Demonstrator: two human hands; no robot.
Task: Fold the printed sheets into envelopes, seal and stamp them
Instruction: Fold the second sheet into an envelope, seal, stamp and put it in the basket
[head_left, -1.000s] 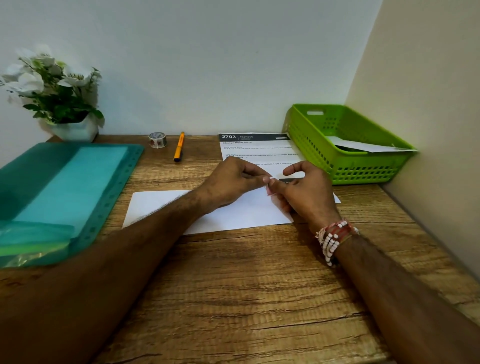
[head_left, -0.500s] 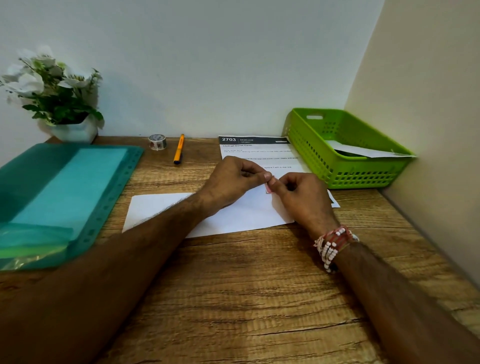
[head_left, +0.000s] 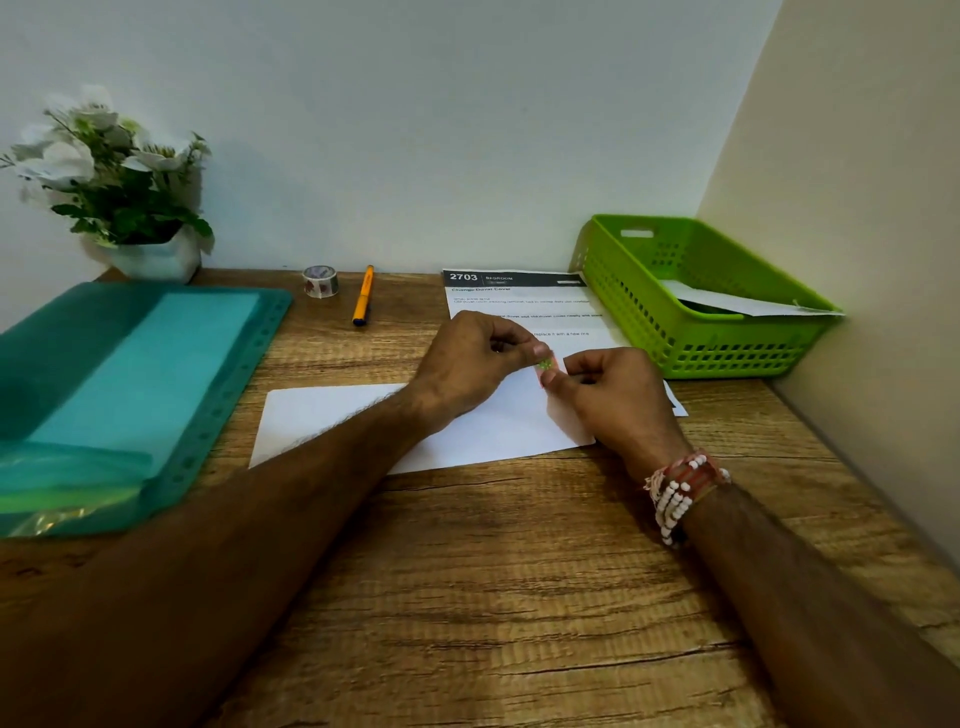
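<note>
A white folded envelope lies flat on the wooden desk. Just above its right end, my left hand and my right hand both pinch a small pink and green stamp between thumb and fingertips. A printed sheet headed 2703 lies behind the hands, partly covered by them. A roll of patterned tape stands near the back wall.
A green plastic basket holding a white paper sits at the back right against the wall. An orange pen lies beside the tape. A teal plastic folder covers the left side, with a white flower pot behind it.
Both hands have stayed together over the envelope's right end. The stamp between the fingertips now shows more, with its green print visible.
</note>
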